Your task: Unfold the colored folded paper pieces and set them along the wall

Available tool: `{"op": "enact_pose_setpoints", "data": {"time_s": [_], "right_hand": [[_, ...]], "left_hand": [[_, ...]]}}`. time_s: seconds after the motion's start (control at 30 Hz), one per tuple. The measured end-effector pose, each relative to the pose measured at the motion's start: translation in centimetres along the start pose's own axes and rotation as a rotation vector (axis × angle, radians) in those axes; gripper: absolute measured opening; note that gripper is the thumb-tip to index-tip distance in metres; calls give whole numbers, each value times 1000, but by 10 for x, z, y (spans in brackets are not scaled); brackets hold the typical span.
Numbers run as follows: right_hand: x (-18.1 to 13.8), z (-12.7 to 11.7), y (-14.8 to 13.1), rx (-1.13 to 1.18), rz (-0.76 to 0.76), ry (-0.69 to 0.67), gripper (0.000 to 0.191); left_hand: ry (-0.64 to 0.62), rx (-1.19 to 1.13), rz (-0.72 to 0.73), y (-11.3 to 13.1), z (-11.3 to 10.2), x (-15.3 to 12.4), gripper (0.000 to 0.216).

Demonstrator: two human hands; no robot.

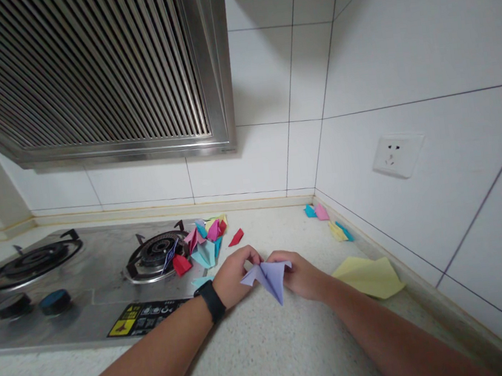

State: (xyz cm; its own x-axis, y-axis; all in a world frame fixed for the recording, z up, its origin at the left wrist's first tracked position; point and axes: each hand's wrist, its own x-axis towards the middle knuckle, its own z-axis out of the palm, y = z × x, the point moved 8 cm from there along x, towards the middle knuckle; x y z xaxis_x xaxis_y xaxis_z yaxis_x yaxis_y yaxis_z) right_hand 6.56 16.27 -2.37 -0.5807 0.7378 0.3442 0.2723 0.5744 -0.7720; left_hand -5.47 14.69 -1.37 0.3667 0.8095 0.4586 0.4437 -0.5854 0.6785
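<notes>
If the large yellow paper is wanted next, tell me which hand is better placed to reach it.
Right, likely: the right hand is nearer the large yellow paper, which lies on that side. The left hand is farther; both hold the purple folded paper.

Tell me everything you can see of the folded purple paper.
The folded purple paper is pale and plain and looks thin. Creases run down its middle, with a wing-like flap spreading to each side, rather like a paper plane. Its lower end narrows to a point aimed toward the person. The left hand and right hand hold it at its far side, over the speckled countertop. Whether it touches that surface is unclear.
</notes>
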Motion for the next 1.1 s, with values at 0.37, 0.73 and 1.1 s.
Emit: {"op": "enact_pose_setpoints", "data": {"time_s": [0.37,0.73,1.1], "right_hand": [[-1,0,1,-9,-15,-17,11],[-1,1,2,-26,-31,-23,13],[-2,1,0,-31,-64,-47,9]], "left_hand": [[2,1,13,0,1,0,14],[0,14,22,-1,1,-1,14],[7,32,26,0,1,-1,13]]}}
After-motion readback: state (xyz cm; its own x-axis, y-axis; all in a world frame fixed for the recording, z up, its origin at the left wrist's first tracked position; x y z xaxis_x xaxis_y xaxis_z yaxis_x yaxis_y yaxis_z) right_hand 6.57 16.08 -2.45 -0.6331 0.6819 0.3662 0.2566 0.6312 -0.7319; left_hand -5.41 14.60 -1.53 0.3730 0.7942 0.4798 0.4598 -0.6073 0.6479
